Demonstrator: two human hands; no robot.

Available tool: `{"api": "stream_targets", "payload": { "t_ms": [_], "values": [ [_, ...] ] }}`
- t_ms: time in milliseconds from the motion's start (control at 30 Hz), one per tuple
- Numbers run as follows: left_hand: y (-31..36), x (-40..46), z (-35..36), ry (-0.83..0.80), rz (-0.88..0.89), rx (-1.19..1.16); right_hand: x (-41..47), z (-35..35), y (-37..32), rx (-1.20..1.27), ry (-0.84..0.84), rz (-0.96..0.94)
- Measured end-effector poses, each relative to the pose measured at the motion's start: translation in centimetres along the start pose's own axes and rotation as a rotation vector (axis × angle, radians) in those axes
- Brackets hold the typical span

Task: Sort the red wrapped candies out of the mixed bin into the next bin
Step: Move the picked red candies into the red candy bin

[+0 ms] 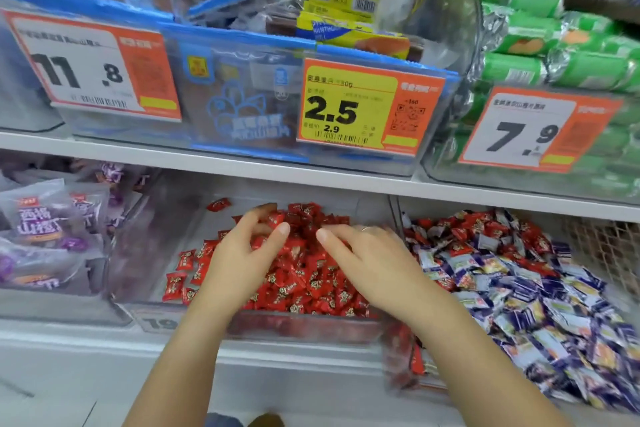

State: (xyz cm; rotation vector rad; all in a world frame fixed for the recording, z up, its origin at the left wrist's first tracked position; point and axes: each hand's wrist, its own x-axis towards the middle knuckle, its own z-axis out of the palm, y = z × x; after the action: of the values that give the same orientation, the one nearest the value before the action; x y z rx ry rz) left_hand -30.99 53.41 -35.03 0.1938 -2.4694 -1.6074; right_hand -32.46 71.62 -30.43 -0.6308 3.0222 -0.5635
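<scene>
My left hand [242,250] curls its fingers on some red wrapped candies [304,274] and my right hand [370,260] lies spread and flat on the same heap inside the clear plastic bin [156,218], just beside the mixed bin of red and purple-white candies [512,274].

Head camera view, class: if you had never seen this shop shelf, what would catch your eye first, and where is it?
First, the heap of red wrapped candies in the clear middle bin of the lower shelf, with the left hand and right hand both resting on it. Next, the mixed bin to the right, purple-and-white wrappers with red ones among them. Above, the yellow price tag reading 2.5 stands out.
</scene>
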Motion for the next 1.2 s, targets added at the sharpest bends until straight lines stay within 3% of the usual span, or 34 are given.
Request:
{"api": "stream_targets", "payload": {
  "t_ms": [133,300,400,500,633,767,833,1000,1200],
  "values": [
    [1.4,-0.6,0.6,-0.055,0.022,0.042,-3.7,-2.3,2.3,0.139,0.157,-0.015],
    [3.5,-2.2,4.7,-0.097,0.102,0.056,-8.9,-4.8,8.7,0.175,0.3,0.168],
    [5.1,-3.4,8.5,-0.26,0.046,-0.101,-10.3,-5.6,11.3,0.102,0.215,0.203],
    [6.2,-4.3,11.1,-0.442,-0.04,-0.132,-10.3,-4.8,10.8,-0.008,-0.017,0.014],
    [5.5,-3.5,11.5,-0.438,-0.064,-0.175,-8.8,-2.0,9.8,-0.177,-0.134,-0.313],
    [5.2,-2.6,11.1,-0.393,-0.045,-0.169,-7.0,-0.9,10.5,-0.271,-0.249,-0.368],
    [5.4,-2.6,11.2,-0.417,-0.026,-0.145,-6.4,-0.1,10.7,-0.446,-0.27,-0.399],
    [5.9,-3.2,11.0,-0.429,0.095,0.043,-5.3,-1.1,11.8,-0.722,-0.241,-0.329],
    [5.9,-3.1,10.5,-0.465,0.107,0.13,-7.4,-5.7,17.5,-0.569,-0.124,-0.13]
  ]
}}
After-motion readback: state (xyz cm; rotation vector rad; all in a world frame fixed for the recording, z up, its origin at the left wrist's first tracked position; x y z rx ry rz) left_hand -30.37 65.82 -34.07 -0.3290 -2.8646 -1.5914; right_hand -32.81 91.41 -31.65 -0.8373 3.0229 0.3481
